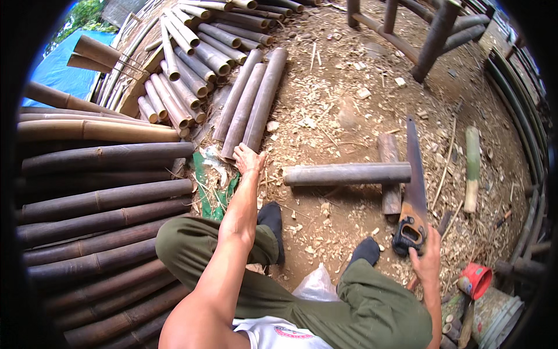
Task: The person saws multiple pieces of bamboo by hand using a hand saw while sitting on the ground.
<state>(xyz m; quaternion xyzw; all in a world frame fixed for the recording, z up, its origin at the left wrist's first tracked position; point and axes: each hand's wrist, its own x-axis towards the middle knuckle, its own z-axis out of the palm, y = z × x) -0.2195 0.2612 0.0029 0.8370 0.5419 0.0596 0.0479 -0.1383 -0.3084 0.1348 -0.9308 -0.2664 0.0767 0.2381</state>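
Observation:
My left hand (248, 158) reaches out to three dark bamboo tubes lying side by side. Its fingers and thumb close round the near end of the rightmost bamboo tube (267, 96), beside the middle tube (244, 110). On the right, my right hand (427, 259) is at the black handle of a handsaw (414, 180), fingers and thumb apart, and none shows through the grip hole. The saw blade points away from me, by the right end of a cut bamboo length (349, 173). That length lies crosswise over a short dark log (390, 200).
Long dark bamboo poles (110, 198) are stacked on the left, with more cut tubes (197, 64) piled behind. A wooden frame (433, 43) stands far right. Near right are a greenish bamboo piece (472, 168), a red container (475, 281) and a whitish bucket (497, 320). Shavings litter the dirt.

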